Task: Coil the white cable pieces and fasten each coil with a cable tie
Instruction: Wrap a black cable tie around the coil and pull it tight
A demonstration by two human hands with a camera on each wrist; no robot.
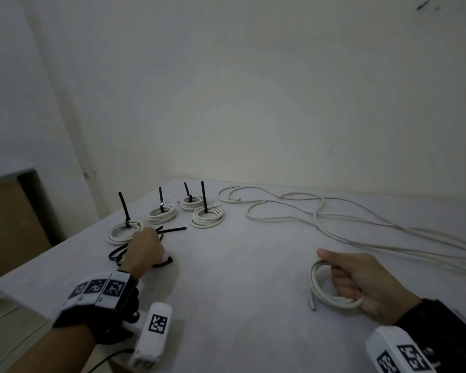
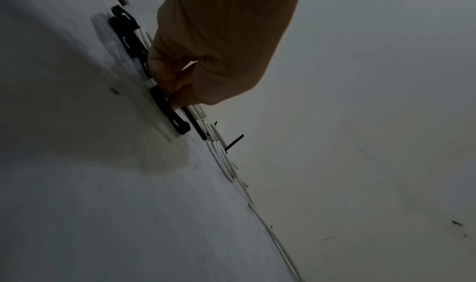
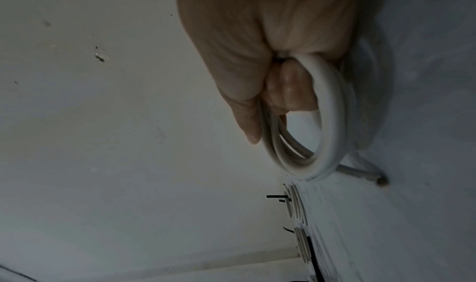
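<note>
Item: untied coil (image 1: 331,285), table's near right, our right hand (image 1: 366,284) clenched round it. Loose ties (image 1: 170,230), far left; our left hand (image 1: 144,251) atop them, pinching one, we judge.

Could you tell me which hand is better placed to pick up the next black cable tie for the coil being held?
Left. The left hand already rests on the loose black plastic cable ties, while the right hand grips the untied white cable coil.
</note>
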